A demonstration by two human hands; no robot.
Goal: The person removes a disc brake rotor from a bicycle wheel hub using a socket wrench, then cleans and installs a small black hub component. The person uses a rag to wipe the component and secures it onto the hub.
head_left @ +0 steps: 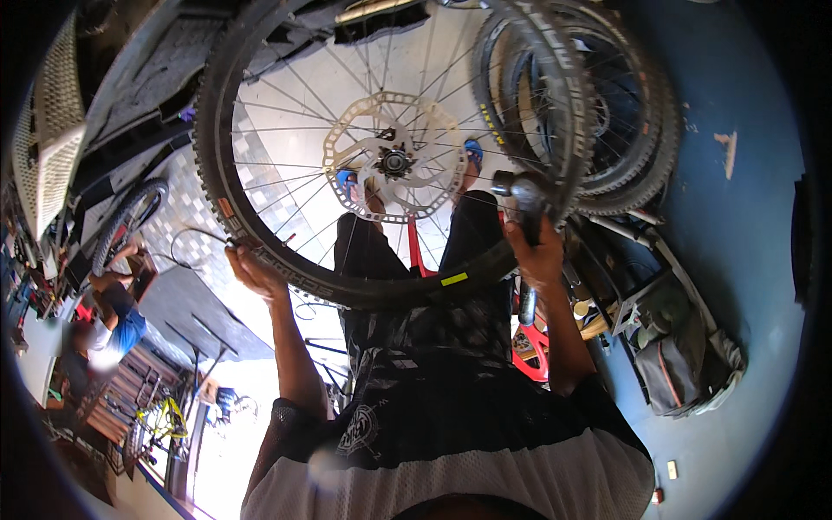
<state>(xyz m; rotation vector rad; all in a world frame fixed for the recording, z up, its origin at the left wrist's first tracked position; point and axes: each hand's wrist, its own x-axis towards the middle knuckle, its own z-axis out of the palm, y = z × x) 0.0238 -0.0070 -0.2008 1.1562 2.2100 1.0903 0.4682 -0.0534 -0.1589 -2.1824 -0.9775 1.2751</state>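
Black and pale-grey fabric makes up the wearer's shirt [451, 407] at six o'clock, cut off by the lower edge. At nine o'clock the left hand [258, 276] has its grip closed on the tyre of a large bicycle wheel [286, 269], fingertips partly hidden behind the rubber. At three o'clock the right hand [539, 256] is wrapped around a dark tool [523, 188] with a hammer-like head; the palm covers the middle of it, and whether that hand also touches the tyre is hard to tell. The wheel fills the view toward twelve o'clock, its top cut off; a scalloped pale disc rotor [368, 108] surrounds the hub. Through the spokes show blue footwear [347, 184], partly masked.

At four o'clock sits a dark grey bag [667, 373], its contents out of sight. Near two o'clock, spare wheels [663, 147] overlap beside a blue wall [737, 225], too tangled to count surely. Farther off, between eight and nine o'clock, another person [130, 325] is small and blurred; beyond, at eight, a yellow bicycle frame [173, 420] stands against glare that swallows detail.
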